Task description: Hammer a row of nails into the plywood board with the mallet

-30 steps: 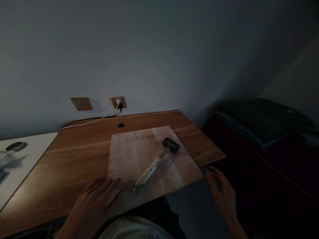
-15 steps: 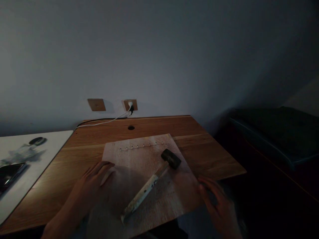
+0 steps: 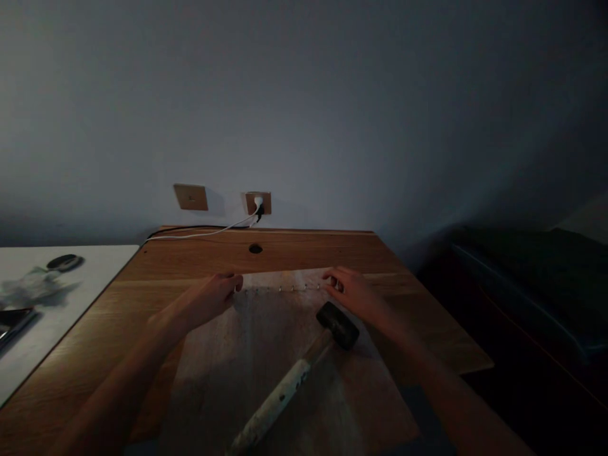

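Observation:
A pale wooden board [image 3: 266,354] lies on the brown desk [image 3: 156,291], with a row of small nails [image 3: 280,289] near its far edge. A hammer [image 3: 304,367] with a black head and a worn light handle rests diagonally on the board. My left hand [image 3: 216,296] grips the board's far left corner, fingers curled at the left end of the nail row. My right hand [image 3: 354,292] curls its fingers on the far right corner, just behind the hammer head.
A white cable [image 3: 204,232] runs from a wall socket [image 3: 257,202] along the desk's back edge, near a round cable hole [image 3: 255,249]. A white table [image 3: 52,304] at the left carries a few small items. Dark furniture [image 3: 536,285] stands at the right.
Both hands have moved from the board's near side up to its far corners. The board and hammer now sit closer to me in view as the camera shifted.

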### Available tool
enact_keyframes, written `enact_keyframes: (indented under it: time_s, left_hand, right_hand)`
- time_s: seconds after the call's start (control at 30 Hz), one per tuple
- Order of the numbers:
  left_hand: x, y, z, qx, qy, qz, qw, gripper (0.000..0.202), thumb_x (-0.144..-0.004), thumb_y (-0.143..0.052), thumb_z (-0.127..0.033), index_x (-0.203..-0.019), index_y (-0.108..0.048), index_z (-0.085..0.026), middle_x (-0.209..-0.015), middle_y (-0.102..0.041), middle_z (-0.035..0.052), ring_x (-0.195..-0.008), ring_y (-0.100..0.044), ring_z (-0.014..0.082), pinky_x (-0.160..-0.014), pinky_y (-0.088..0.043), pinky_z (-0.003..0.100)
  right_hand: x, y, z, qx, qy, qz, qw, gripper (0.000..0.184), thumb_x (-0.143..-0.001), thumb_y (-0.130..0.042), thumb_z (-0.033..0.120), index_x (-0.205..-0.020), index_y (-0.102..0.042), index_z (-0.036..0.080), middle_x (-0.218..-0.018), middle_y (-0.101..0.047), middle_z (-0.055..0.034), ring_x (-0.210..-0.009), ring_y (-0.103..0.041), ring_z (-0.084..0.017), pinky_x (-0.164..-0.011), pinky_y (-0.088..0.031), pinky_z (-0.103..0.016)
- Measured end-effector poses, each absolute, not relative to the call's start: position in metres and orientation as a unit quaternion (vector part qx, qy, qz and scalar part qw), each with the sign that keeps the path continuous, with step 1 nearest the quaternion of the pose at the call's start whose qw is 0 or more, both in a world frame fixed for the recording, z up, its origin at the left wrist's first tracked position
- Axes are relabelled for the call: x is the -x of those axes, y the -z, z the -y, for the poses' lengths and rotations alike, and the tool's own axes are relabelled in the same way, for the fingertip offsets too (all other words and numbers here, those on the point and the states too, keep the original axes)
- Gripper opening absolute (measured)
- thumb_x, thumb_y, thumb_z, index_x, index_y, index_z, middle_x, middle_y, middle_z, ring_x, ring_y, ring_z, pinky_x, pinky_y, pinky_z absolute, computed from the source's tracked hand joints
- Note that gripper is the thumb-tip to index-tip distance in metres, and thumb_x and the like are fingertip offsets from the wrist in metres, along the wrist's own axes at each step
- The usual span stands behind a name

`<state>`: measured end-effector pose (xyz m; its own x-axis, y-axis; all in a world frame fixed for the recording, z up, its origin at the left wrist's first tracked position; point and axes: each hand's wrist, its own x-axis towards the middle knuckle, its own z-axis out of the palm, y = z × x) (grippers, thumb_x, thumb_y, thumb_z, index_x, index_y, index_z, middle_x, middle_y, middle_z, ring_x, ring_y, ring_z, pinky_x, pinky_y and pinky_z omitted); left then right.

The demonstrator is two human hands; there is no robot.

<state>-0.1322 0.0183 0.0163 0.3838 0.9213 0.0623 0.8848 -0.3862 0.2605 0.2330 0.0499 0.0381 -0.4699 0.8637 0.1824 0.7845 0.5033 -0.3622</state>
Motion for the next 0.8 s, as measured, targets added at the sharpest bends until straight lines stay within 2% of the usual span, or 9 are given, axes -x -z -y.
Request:
enact_keyframes:
  time_s: [0.13,0.23,0.33,0.43,0.63,0.8]
  left_hand:
    - [0.136,-0.009,-0.019,-0.829,-0.121,-0.533,0.119,0.021,-0.076,-0.049,-0.004,-0.084,-0.061,-0.019,-0.087,-0.067,0.0043,-0.076,-0.062,0.0176,-0.07,-0.043,0.027]
    - [0.139,-0.005,-0.021,-0.824,-0.14,-0.53,0.143,0.019,-0.079,-0.052,-0.005,-0.087,-0.063,-0.019,-0.084,-0.068,0.0034,-0.075,-0.064,0.0175,-0.068,-0.042,0.027]
    - [0.142,-0.006,-0.023,-0.818,-0.17,-0.528,0.153,0.021,-0.085,-0.055,-0.008,-0.097,-0.067,-0.018,-0.086,-0.071,0.004,-0.075,-0.066,0.0173,-0.069,-0.045,0.026]
    - [0.142,-0.011,-0.025,-0.815,-0.198,-0.528,0.132,0.018,-0.089,-0.058,-0.012,-0.101,-0.07,-0.017,-0.09,-0.072,0.0057,-0.076,-0.067,0.0174,-0.073,-0.047,0.027]
    - [0.133,-0.01,-0.026,-0.832,-0.189,-0.509,0.117,0.019,-0.091,-0.059,-0.013,-0.102,-0.074,-0.018,-0.096,-0.074,0.0069,-0.08,-0.068,0.0178,-0.075,-0.047,0.027]
    - [0.124,-0.002,-0.029,-0.847,-0.169,-0.485,0.135,0.021,-0.091,-0.057,-0.01,-0.092,-0.076,-0.019,-0.093,-0.074,0.0066,-0.083,-0.068,0.019,-0.076,-0.046,0.028]
  right_hand:
    - [-0.212,-0.031,-0.077,0.479,-0.081,0.873,0.045,0.021,-0.1,-0.063,0.032,-0.101,-0.073,0.013,-0.094,-0.073,-0.0103,-0.092,-0.069,-0.024,-0.083,-0.05,-0.032]
    - [-0.205,-0.03,-0.081,0.487,-0.055,0.872,-0.003,0.023,-0.102,-0.059,0.027,-0.092,-0.073,0.012,-0.094,-0.074,-0.0142,-0.093,-0.07,-0.026,-0.083,-0.048,-0.033]
    - [-0.204,-0.034,-0.081,0.48,-0.057,0.876,0.002,0.017,-0.1,-0.056,0.015,-0.099,-0.072,0.011,-0.1,-0.073,-0.0136,-0.098,-0.069,-0.024,-0.086,-0.046,-0.03]
    - [-0.202,-0.038,-0.081,0.456,-0.07,0.887,0.023,0.019,-0.099,-0.055,0.011,-0.11,-0.071,0.012,-0.109,-0.071,-0.0113,-0.104,-0.066,-0.02,-0.091,-0.044,-0.027]
    - [-0.191,-0.03,-0.083,0.427,-0.095,0.899,0.022,0.021,-0.101,-0.055,0.016,-0.105,-0.075,0.013,-0.105,-0.074,-0.0117,-0.102,-0.068,-0.021,-0.091,-0.045,-0.028]
    - [-0.188,-0.024,-0.088,0.425,-0.106,0.899,0.02,0.02,-0.101,-0.058,0.021,-0.1,-0.078,0.016,-0.1,-0.078,-0.0111,-0.097,-0.072,-0.021,-0.085,-0.046,-0.028]
